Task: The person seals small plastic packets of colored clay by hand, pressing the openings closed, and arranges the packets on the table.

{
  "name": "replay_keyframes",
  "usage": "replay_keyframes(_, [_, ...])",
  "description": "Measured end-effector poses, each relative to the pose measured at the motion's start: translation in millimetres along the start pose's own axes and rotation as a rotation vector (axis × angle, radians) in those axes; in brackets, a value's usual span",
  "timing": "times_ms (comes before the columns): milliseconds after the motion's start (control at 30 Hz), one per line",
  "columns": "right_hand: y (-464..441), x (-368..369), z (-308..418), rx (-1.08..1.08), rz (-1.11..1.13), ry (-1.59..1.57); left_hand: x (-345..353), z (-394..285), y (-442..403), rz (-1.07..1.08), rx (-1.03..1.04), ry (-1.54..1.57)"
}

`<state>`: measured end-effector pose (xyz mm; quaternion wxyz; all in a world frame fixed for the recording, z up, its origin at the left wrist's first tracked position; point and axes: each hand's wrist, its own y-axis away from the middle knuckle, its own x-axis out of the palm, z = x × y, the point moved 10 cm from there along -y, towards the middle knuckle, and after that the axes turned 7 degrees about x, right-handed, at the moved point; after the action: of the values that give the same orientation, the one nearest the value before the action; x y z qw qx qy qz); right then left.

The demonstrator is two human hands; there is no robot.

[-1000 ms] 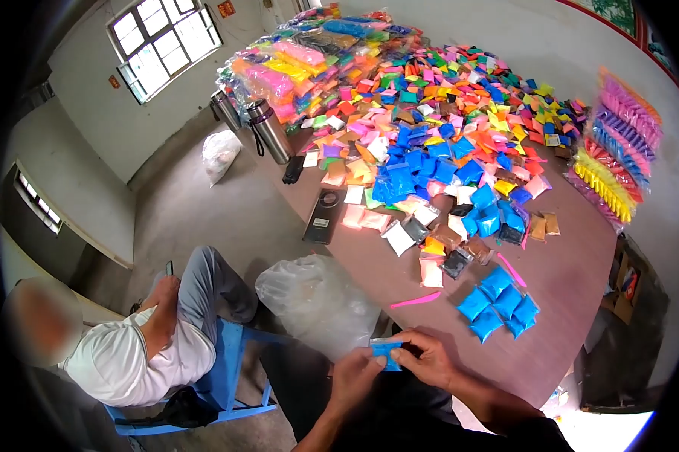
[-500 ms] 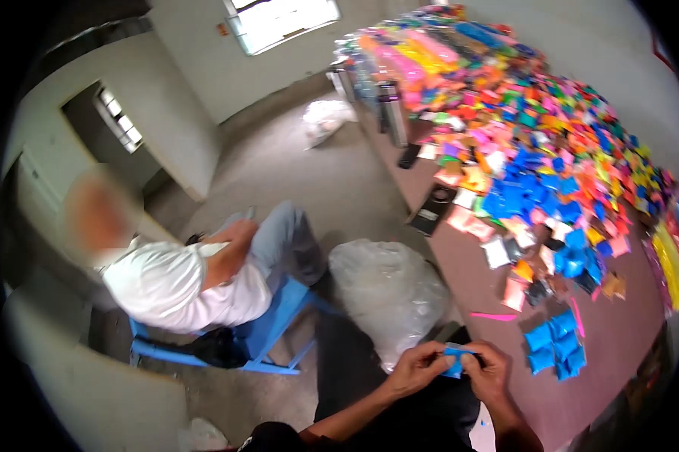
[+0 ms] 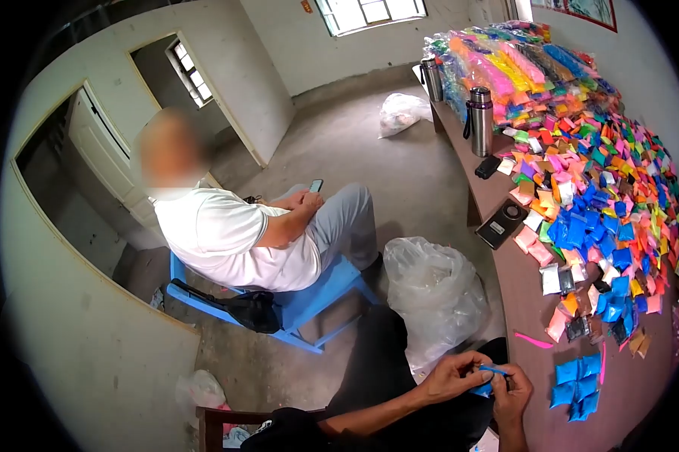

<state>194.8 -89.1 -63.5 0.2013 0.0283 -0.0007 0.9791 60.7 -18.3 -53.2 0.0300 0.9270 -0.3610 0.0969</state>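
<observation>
Between my left hand (image 3: pixel 454 377) and my right hand (image 3: pixel 512 392) is a small blue packet (image 3: pixel 484 389), pinched by the fingers of both above my lap, beside the table edge. Fingers hide part of it. On the brown table (image 3: pixel 539 388) to the right lies a group of several blue packets (image 3: pixel 577 384). A pink strip (image 3: pixel 534 340) is above them to the left, and another pink strip (image 3: pixel 602 364) touches their right side. Farther up spreads a large heap of small coloured packets (image 3: pixel 618 188).
A person (image 3: pixel 234 233) sits on a blue chair (image 3: pixel 328 294) at the left, holding a phone. A clear plastic bag (image 3: pixel 433 301) stands on the floor by the table. Along the table edge are a dark phone (image 3: pixel 503 224) and a steel flask (image 3: pixel 480 124).
The view has swung left, so the table and heap now appear farther right and the seated person nearer the middle. Both hands still hold the blue packet, its upper edge now seen between the fingers.
</observation>
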Motion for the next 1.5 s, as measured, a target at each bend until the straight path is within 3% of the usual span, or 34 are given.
replay_keyframes(467, [0,-1,15,-0.085,-0.023,0.121,6,0,3,-0.066,-0.006,-0.003])
replay_keyframes(633, [0,0,21,-0.053,-0.011,0.160,5,19,4,0.032,-0.020,-0.041])
replay_keyframes(800, [2,5,16,0.059,0.006,-0.028,5,6,6,-0.001,-0.015,-0.084])
replay_keyframes(933, [-2,-3,15,-0.043,-0.051,-0.041,16,11,4,0.036,-0.004,-0.024])
replay_keyframes(1133, [1,0,13,0.074,-0.020,-0.129,7,9,8,0.041,-0.064,-0.134])
replay_keyframes(1500, [-2,-5,2,0.089,-0.021,-0.182,17,10,6,0.014,-0.042,-0.009])
